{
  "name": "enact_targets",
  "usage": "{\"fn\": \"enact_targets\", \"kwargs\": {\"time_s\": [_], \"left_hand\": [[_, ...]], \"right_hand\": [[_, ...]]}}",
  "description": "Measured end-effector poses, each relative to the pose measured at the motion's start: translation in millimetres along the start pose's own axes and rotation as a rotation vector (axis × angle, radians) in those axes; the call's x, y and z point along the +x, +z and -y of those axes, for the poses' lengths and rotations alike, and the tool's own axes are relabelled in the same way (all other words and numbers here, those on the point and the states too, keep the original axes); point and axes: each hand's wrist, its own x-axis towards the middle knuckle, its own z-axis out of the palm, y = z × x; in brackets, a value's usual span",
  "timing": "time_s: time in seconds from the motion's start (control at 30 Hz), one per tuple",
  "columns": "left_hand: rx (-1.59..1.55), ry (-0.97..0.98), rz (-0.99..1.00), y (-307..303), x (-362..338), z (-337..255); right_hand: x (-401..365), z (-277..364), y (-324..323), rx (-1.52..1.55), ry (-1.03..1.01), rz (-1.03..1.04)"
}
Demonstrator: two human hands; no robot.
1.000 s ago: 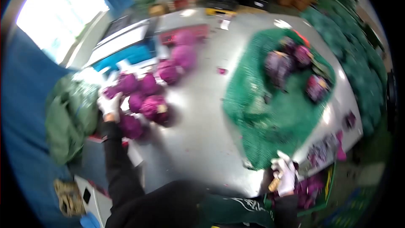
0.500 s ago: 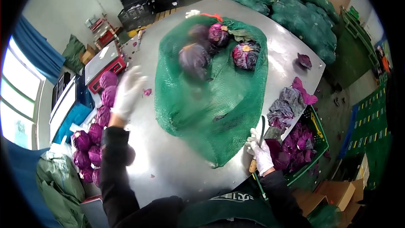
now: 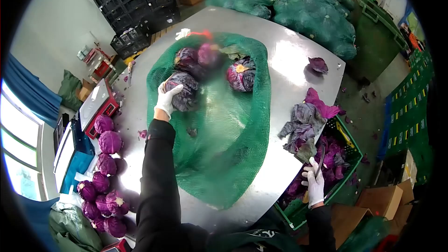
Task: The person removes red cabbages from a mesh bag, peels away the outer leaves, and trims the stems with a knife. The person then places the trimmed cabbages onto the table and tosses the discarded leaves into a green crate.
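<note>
My left hand (image 3: 166, 99), in a white glove, has its fingers wrapped round the near side of a dark red cabbage (image 3: 185, 92) lying on the green mesh sack (image 3: 214, 158). Beside it on the sack are a second dark cabbage (image 3: 186, 59), a blurred purple one (image 3: 208, 55) and, further right, one with its pale cut stem showing (image 3: 241, 73). My right hand (image 3: 314, 185), gloved too, is closed on a knife (image 3: 320, 159) whose curved blade points away from me. It hovers over the green crate (image 3: 353, 168) of purple leaves.
Several trimmed cabbages (image 3: 110, 142) line the left table edge near a red scale (image 3: 99, 107). Loose outer leaves (image 3: 303, 123) lie at the table's right edge. Filled green sacks (image 3: 312, 16) are piled behind the metal table (image 3: 284, 60), beside a green bin (image 3: 378, 32).
My left hand has moved from near the trimmed cabbages to the sack and taken hold of a dark cabbage. My right hand, with the knife, is now over the crate. The view has shifted.
</note>
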Motion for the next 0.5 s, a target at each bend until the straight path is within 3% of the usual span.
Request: {"fn": "enact_targets", "kwargs": {"time_s": [0.03,0.13,0.23,0.37,0.47,0.5], "left_hand": [[-0.031,0.06,0.096,1,-8,-4],[-0.184,-0.281,-0.061,13,-50,-19],[-0.354,-0.337,0.063,27,-77,-33],[-0.731,-0.49,0.546,66,-121,-37],[-0.425,-0.39,0.672,111,-169,-20],[-0.783,-0.698,0.663,131,-190,-23]], "right_hand": [[0,-4,2,0.018,0.012,0.0],[0,3,3,-0.023,-0.027,0.055],[3,21,8,0.032,-0.045,0.067],[5,51,37,0.192,-0.186,0.128],[6,65,54,0.086,-0.306,0.208],[2,78,61,0.045,-0.322,0.231]]}}
